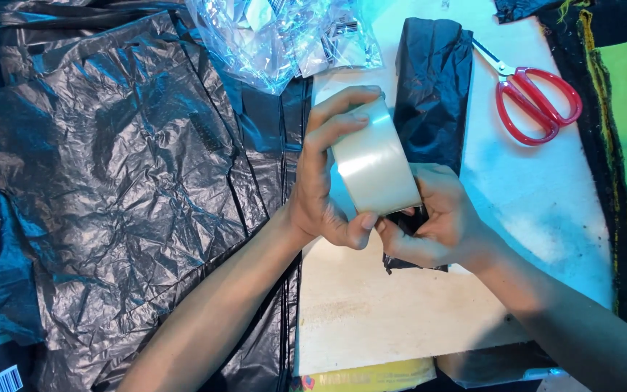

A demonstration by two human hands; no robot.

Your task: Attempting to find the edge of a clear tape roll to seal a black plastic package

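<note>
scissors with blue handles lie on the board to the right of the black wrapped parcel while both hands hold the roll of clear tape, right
Not quite: the scissors have red handles, not blue, as the head view shows. The rest holds: they lie on the board to the right of the black wrapped parcel, while the left hand and right hand hold the roll of clear tape.

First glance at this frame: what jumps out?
Dead centre, the left hand and right hand grip a roll of clear tape over a black-wrapped parcel. Crumpled black plastic bags fill the left half; red-handled scissors lie upper right on the pale board.
</note>
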